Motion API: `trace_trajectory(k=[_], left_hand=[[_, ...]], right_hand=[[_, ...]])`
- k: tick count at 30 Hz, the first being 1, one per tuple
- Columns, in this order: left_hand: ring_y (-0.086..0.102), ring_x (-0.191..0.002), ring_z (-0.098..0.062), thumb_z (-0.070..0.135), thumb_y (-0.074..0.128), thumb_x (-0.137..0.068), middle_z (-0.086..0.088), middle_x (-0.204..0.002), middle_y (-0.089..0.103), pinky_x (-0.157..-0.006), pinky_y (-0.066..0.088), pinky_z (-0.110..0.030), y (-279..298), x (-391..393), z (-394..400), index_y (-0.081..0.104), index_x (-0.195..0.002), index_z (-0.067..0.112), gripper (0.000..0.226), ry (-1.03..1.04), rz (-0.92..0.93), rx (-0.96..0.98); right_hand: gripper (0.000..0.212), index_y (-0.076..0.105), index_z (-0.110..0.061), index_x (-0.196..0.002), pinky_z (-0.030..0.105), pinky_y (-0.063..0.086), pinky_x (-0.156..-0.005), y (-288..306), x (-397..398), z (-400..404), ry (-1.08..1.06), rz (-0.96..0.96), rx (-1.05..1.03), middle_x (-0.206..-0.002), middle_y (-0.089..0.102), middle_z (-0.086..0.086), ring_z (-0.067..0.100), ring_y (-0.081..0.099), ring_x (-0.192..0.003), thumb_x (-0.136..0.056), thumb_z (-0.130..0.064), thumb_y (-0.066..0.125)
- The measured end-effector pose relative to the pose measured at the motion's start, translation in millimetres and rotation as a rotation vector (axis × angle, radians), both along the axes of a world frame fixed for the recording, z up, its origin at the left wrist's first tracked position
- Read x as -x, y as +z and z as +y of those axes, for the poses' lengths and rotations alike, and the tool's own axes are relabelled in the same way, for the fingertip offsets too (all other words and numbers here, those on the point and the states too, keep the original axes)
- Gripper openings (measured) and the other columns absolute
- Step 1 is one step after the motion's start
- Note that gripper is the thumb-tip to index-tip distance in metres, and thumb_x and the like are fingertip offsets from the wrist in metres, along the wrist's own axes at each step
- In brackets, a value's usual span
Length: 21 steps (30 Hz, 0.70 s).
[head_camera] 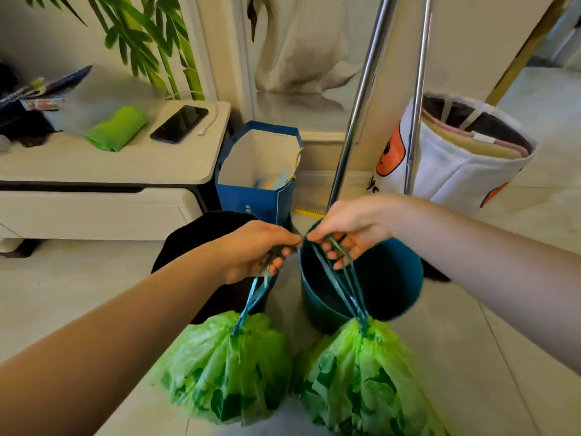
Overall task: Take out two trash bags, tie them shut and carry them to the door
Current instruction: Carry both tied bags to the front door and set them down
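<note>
- Left hand (257, 247) grips the blue drawstrings (256, 291) of one green bag (226, 366), which hangs just below it.
- Right hand (349, 228) holds the second bag (361, 379) likewise — cinched necks keep the contents in.
- Blue bin (390, 278) stands beneath the right hand.

Two trash bags, left (224, 366) and right (361, 379), were of thin, crinkled, translucent green plastic, with teal plastic drawstrings (341, 278). The blue bin (393, 287) looked smooth, matt plastic. Two poles (361, 89) were polished, reflective metal. The blue gift bag (251, 202) was paper with a white lining. The phone (179, 123) showed glossy glass; the tabletop (125, 165) was smooth and matt. The laundry basket (452, 171) was cloth.
</note>
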<state>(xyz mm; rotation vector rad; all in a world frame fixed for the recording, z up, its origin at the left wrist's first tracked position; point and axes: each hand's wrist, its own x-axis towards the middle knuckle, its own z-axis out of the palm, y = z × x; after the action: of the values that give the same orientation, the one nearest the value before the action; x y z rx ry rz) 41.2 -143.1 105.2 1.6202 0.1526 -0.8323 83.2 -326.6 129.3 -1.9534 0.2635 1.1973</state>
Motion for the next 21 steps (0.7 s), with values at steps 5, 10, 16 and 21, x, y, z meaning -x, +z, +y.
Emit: trace_trajectory(k=[5, 10, 16, 21], left_hand=[[0.050, -0.044, -0.012, 0.013, 0.062, -0.090, -0.002, -0.061, 0.057, -0.040, 0.040, -0.019, 32.2, 19.9, 3.9, 0.065, -0.087, 0.006, 0.008, 0.051, 0.155, -0.125], [0.045, -0.043, -0.014, 0.007, 0.057, -0.090, -0.004, -0.054, 0.053, -0.038, 0.034, -0.021, 95.4, 50.4, -9.8, 0.068, -0.087, -0.004, 0.015, 0.154, 0.288, -0.085], [0.041, -0.043, -0.015, 0.010, 0.054, -0.092, -0.004, -0.048, 0.047, -0.048, 0.030, -0.027, 190.0, 86.5, -12.5, 0.065, -0.077, -0.002, 0.022, 0.195, 0.464, -0.183], [0.044, -0.042, -0.015, 0.007, 0.054, -0.091, -0.005, -0.050, 0.049, -0.051, 0.034, -0.029, 276.0, 105.2, -27.5, 0.065, -0.080, -0.003, 0.018, 0.196, 0.550, -0.128]], right_hand=[[0.021, 0.057, -0.003, -0.079, 0.034, 0.059, -0.064, 38.1, 17.3, -3.3, 0.013, 0.132, 0.090, -0.070, 0.059, 0.009, 0.019, 0.060, -0.064, -0.093, -0.019, 0.059], [0.018, 0.057, -0.003, -0.076, 0.037, 0.058, -0.062, 96.4, 67.9, -24.8, -0.069, 0.146, 0.055, -0.053, 0.060, 0.007, 0.017, 0.060, -0.047, -0.090, -0.014, 0.061], [0.022, 0.054, -0.002, -0.069, 0.027, 0.045, -0.055, 175.6, 132.9, -67.2, 0.039, 0.176, 0.143, -0.040, 0.055, 0.004, 0.014, 0.053, -0.039, -0.090, -0.008, 0.057], [0.024, 0.056, -0.006, -0.068, 0.029, 0.046, -0.063, 257.5, 172.6, -111.7, -0.146, 0.153, 0.102, -0.054, 0.055, 0.007, 0.014, 0.054, -0.051, -0.091, -0.013, 0.058]])
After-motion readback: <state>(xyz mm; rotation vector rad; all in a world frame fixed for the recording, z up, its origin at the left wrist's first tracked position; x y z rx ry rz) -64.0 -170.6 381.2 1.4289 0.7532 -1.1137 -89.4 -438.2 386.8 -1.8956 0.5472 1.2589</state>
